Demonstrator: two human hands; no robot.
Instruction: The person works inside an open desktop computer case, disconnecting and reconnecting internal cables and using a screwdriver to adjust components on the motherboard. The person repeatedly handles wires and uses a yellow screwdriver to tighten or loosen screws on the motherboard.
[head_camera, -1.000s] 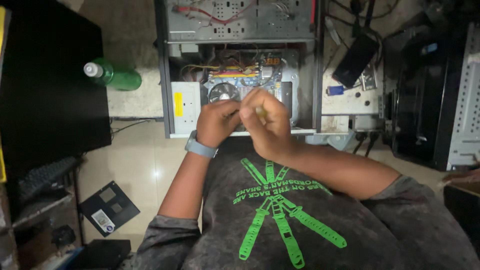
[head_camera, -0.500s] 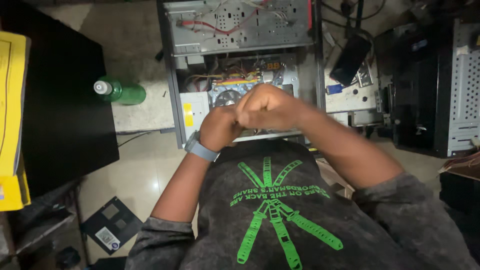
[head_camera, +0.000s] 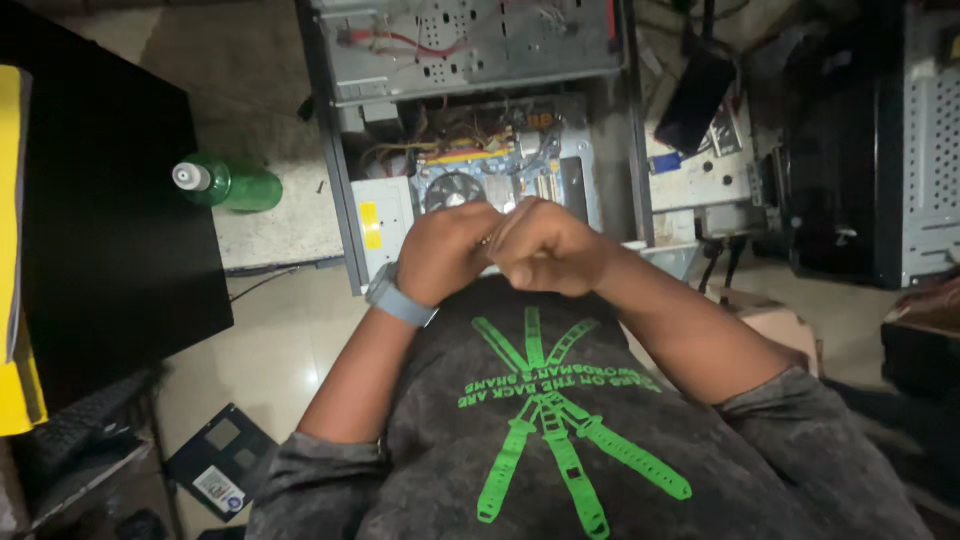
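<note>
My left hand, with a grey watch on its wrist, and my right hand are pressed together in front of my chest, fingers curled shut. Whatever lies between the fingers is hidden. Both hands hover over the near edge of an open computer case lying on the floor. Its board with a round fan and coloured cables shows just beyond my knuckles. My dark shirt with a green print fills the lower view.
A green bottle lies left of the case. A black tabletop with a yellow item is at far left, with a black drive on the floor below. Other computer cases and parts crowd the right.
My joined hands have stayed together and drifted slightly toward my chest. The view has shifted, showing more of the case's upper panel.
</note>
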